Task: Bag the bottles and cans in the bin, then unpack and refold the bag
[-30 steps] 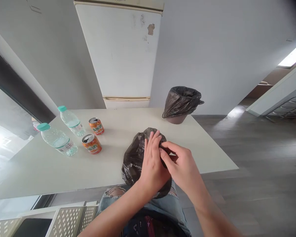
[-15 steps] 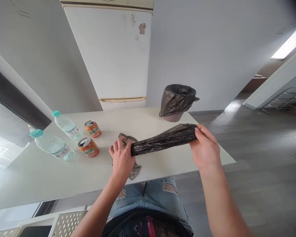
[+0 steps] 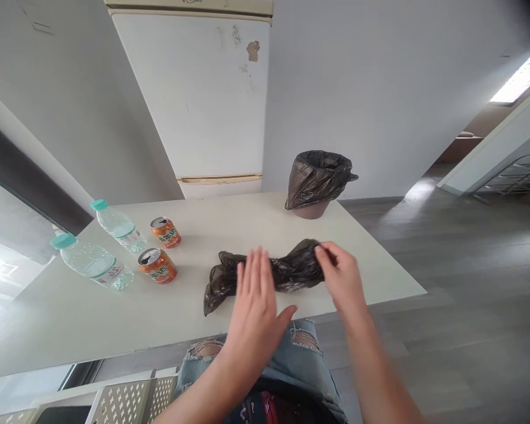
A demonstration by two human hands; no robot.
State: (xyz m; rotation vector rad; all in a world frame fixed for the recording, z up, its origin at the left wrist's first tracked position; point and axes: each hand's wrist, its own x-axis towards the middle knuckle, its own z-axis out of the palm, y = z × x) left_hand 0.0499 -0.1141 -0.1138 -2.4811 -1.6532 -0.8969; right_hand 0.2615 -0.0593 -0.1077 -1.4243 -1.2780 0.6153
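A black plastic bag [image 3: 294, 268], gathered into a long crumpled strip, lies across the white table [image 3: 194, 306] in front of me. My left hand [image 3: 257, 294] is flat over its middle, fingers straight and thumb out to the side; whether the palm presses on it I cannot tell. At the bag's right end, my right hand [image 3: 339, 268] pinches the plastic between thumb and fingers. The bag's left end spreads loose and wrinkled on the tabletop.
Two orange cans [image 3: 158, 265] and two clear plastic bottles [image 3: 92, 265] with green caps stand on the left. Toward the back right is a small bin [image 3: 311, 210] lined with a black bag [image 3: 313, 179]. A white fridge [image 3: 198, 94] stands behind the table.
The bag has come down from being stretched between both hands onto the table. My left hand has let go of it and opened flat above its middle; my right hand has moved left and down.
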